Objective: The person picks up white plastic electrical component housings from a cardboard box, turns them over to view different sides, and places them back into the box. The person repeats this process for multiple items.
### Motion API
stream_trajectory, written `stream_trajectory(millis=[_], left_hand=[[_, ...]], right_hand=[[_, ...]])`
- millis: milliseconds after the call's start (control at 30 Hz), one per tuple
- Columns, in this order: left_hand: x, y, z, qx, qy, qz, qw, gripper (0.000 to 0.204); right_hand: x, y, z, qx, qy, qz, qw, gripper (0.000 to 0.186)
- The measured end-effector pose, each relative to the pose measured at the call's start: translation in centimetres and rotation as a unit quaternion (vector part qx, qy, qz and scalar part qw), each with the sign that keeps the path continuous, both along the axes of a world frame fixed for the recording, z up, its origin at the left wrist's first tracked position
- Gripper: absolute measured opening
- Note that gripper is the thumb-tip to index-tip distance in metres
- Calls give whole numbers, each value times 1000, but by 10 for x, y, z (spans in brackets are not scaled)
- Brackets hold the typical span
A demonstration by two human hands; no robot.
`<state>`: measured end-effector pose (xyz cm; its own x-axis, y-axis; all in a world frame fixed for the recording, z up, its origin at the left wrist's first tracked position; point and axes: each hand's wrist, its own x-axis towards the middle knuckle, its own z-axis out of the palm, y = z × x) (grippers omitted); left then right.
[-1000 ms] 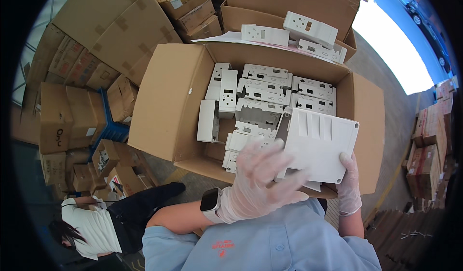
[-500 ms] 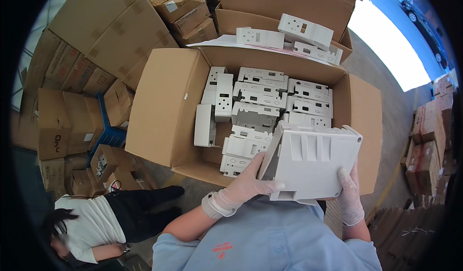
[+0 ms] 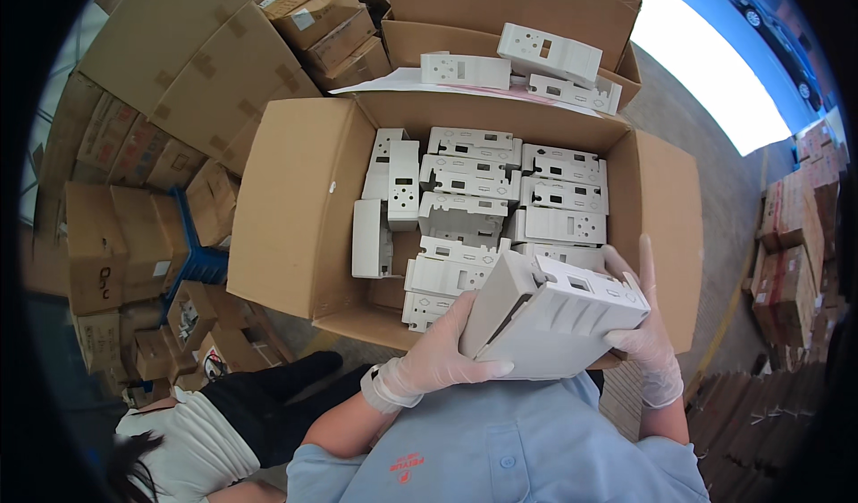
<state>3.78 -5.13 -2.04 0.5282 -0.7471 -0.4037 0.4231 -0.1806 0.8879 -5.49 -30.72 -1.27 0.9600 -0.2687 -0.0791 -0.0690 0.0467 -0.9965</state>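
Between my two gloved hands I hold a white plastic housing (image 3: 567, 324) over the near edge of an open cardboard box (image 3: 295, 208). My left hand (image 3: 447, 351) grips its left side, thumb along the lower edge. At the right side, my right hand (image 3: 645, 333) has its thumb against the housing's lower right corner; one finger points up and the others reach behind it. Inside the box, several similar white housings (image 3: 465, 177) stand in rows, some upright at the left. The held housing is tilted, its slotted end facing up, and hides part of the box's near right corner.
Behind the box, more white housings (image 3: 550, 51) lie on a sheet over another carton (image 3: 509, 2). Stacked cartons (image 3: 143, 235) and a blue stool (image 3: 204, 257) stand at the left. A person in a white top (image 3: 206, 427) is at lower left; more cartons (image 3: 786, 279) stand right.
I have tipped the housing so its slotted end now shows instead of its broad ribbed face. My right hand's fingers have spread. The person at lower left has shifted.
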Motion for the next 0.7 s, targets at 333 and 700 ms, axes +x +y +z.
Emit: stream_trajectory(millis=[333,700], left_hand=[[86,-10,-30,-77,-227,-95,966,92],[95,-24,-112,352,-607,-164,693,79]], right_hand=[[14,-44,51,-243,149,170,943,65],[88,-33,24,-288,103,28,952,64]])
